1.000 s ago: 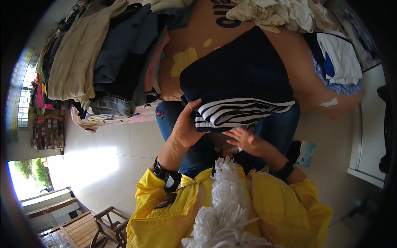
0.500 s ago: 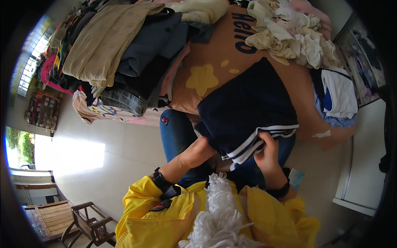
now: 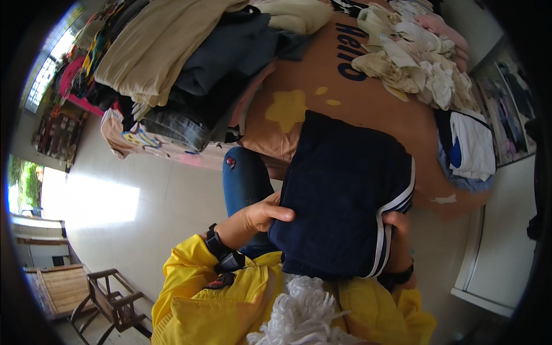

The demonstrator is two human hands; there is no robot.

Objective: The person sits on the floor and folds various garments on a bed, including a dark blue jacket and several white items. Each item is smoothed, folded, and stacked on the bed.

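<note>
A folded navy garment with white stripes along one edge (image 3: pixel 345 190) is held over my lap, its far end lying against the bed. My left hand (image 3: pixel 263 215) grips its left edge, thumb on top and the other fingers hidden beneath. At the striped right edge, my right hand (image 3: pixel 398 238) is closed on the cloth, thumb over the stripes and most fingers out of sight underneath. I cannot tell whether the garment is trousers or a top.
Stacked trousers and other clothes (image 3: pixel 224 57) cover the bed's left side. Crumpled pale clothes (image 3: pixel 414 57) lie at the far right, with a folded white and blue pile (image 3: pixel 471 146) nearer. The brown bedspread (image 3: pixel 333 98) lies between. A wooden chair (image 3: pixel 115 302) stands lower left.
The navy garment has come nearer to me and now lies flatter and squarer. Its striped edge has turned to the right side. My left thumb now rests on top of the cloth.
</note>
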